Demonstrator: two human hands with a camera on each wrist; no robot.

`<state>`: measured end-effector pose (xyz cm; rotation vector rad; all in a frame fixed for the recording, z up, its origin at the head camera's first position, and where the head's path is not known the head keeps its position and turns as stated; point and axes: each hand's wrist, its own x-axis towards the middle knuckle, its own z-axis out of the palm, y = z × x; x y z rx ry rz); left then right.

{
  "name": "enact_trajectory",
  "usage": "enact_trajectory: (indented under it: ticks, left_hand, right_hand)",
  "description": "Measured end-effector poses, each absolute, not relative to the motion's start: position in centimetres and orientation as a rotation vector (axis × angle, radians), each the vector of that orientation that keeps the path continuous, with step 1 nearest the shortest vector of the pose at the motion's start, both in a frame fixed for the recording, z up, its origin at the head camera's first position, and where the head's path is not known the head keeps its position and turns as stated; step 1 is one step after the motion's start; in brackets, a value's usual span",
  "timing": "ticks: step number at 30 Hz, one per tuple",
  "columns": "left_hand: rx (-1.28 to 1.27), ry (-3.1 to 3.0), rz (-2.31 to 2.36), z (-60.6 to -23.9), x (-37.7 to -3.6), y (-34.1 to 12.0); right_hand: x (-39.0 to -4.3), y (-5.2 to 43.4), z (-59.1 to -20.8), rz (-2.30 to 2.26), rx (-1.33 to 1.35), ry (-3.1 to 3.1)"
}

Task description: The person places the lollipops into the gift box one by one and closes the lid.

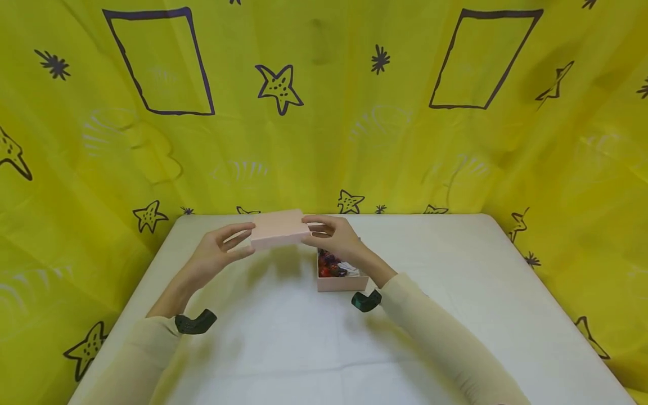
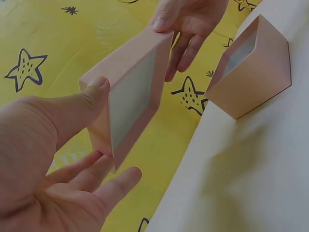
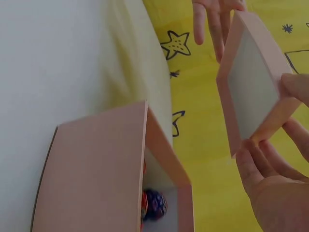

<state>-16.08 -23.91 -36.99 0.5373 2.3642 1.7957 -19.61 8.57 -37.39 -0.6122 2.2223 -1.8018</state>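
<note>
Both hands hold a flat pink lid (image 1: 278,228) in the air above the white table (image 1: 455,281), level and by its two short ends. My left hand (image 1: 242,238) pinches the left end, thumb on top and fingers beneath. At the other end my right hand (image 1: 310,230) grips the same way. The left wrist view shows the lid's (image 2: 130,96) pale underside, and so does the right wrist view of the lid (image 3: 251,82). Just right of and below the lid, an open pink box (image 1: 340,282) stands on the table with small colourful items (image 3: 154,203) inside.
A yellow cloth with dark stars and rectangles (image 1: 324,112) hangs around the table's back and both sides. A white cloth covers the table. Each wrist carries a dark camera mount (image 1: 194,323).
</note>
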Motion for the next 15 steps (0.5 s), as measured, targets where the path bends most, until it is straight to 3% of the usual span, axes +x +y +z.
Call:
enact_trajectory:
  ticks: [15]
  left_hand:
    - [0.686, 2.277, 1.886, -38.2, -15.7, -19.2]
  right_hand:
    - [-18.5, 14.8, -36.9, -1.627, -0.731, 2.267]
